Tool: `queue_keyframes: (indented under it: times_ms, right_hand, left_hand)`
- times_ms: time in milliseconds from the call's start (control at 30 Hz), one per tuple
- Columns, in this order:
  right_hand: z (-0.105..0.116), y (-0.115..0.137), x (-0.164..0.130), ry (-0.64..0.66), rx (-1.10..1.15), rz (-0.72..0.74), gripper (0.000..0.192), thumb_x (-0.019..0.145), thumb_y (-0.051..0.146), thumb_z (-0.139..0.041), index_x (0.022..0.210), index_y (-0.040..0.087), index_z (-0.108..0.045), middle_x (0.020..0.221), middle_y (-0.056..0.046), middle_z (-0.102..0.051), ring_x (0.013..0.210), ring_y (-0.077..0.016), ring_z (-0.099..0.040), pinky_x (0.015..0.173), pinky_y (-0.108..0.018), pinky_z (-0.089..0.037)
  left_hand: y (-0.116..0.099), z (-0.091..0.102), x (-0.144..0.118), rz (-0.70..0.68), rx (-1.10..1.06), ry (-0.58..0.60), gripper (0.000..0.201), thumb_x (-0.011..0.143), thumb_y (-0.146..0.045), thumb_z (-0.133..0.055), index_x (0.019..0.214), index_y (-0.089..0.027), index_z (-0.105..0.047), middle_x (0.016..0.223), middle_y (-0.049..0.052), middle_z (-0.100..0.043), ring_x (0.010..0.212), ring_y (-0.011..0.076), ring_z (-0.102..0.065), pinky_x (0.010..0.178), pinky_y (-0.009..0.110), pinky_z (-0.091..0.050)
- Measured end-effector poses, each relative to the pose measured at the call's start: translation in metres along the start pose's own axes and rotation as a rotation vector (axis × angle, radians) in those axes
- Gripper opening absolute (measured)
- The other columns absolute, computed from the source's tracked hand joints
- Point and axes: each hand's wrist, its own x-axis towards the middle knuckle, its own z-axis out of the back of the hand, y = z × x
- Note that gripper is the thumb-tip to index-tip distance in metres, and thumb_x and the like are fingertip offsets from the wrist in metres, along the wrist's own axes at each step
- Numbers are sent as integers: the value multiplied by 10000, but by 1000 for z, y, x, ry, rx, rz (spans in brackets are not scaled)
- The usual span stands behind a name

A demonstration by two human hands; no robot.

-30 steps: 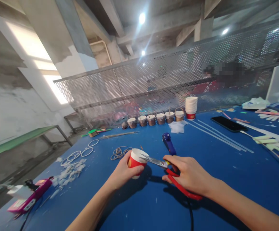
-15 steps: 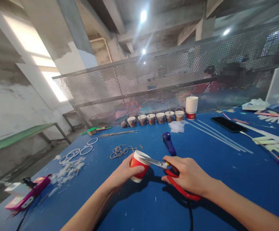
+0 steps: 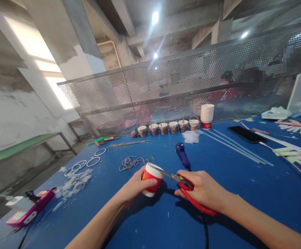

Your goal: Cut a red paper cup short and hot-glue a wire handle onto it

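Note:
My left hand [image 3: 136,185] is wrapped round a red and white paper cup [image 3: 151,188], which tilts slightly above the blue table. In my right hand [image 3: 200,188] are scissors [image 3: 175,177] with red handles, my fingers closed on the grips. The scissor blades lie across the cup's rim, the tips reaching over its mouth. Whether the blades bite into the paper I cannot tell. Behind my right hand lies a blue glue gun [image 3: 182,155], its dark cord passing under the hand. A tangle of thin cord [image 3: 129,163] rests just beyond the cup.
Along the mesh screen [image 3: 140,93] stand several small wrapped cups [image 3: 173,128] and a stack of paper cups [image 3: 207,116]. White rings [image 3: 93,161], shredded scraps [image 3: 74,185] and a pink power strip [image 3: 32,209] lie left. Clear sticks [image 3: 233,148] and a phone [image 3: 247,134] lie right.
The scissor blades look closer together and have turned slightly on the cup's rim. The cup has tipped a little more upright and shifted slightly right; both hands keep their holds.

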Motion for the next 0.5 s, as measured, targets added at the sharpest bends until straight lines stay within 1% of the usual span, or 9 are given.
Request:
queue_keyframes:
  times_ms: [67,167,233,300,400,500]
  right_hand:
    - [1,1,0,-8,-1,-13,277,822,432,-681,972,203,-639,709,-11,-691,599,-185,-643,542,-258,-408]
    - [3,3,0,-30,-34,-23,366,796,439,-701,1071,206,-632,835,-40,-728,690,-212,-679,602,-276,-457]
    - [3,3,-1,-37,-72,-27,432,779,444,-715,1125,203,-623,937,-69,-740,781,-243,-700,656,-298,-486]
    - [1,3,-1,-39,-105,-35,454,776,443,-716,1143,193,-623,992,-90,-739,842,-268,-706,688,-318,-501]
    - [-1,2,-1,-49,-129,-39,425,793,446,-693,1121,184,-630,983,-101,-740,841,-273,-710,678,-321,-506]
    - [-3,2,-1,-81,-144,-26,378,809,462,-666,1072,192,-638,945,-95,-744,816,-259,-711,655,-302,-499]
  left_hand:
    - [-2,-1,0,-11,59,-49,474,601,-394,-835,959,-156,-636,795,41,-641,667,137,-534,606,245,-397]
    - [-4,-5,0,-53,160,-129,448,620,-309,-818,986,-157,-611,803,22,-623,665,128,-533,613,239,-422]
    - [-5,-9,-1,-65,180,-154,445,619,-280,-808,989,-162,-593,792,5,-606,640,118,-529,582,226,-427]
    - [-7,-12,-2,-51,165,-160,447,619,-275,-800,990,-167,-576,775,-10,-590,612,110,-527,545,214,-425]
    - [-8,-16,-3,-21,155,-159,469,630,-275,-784,1022,-171,-548,759,-18,-578,573,101,-522,506,209,-429]
    - [-6,-17,-3,-39,212,-159,481,651,-265,-764,1060,-164,-532,771,-7,-590,550,90,-513,501,210,-436]
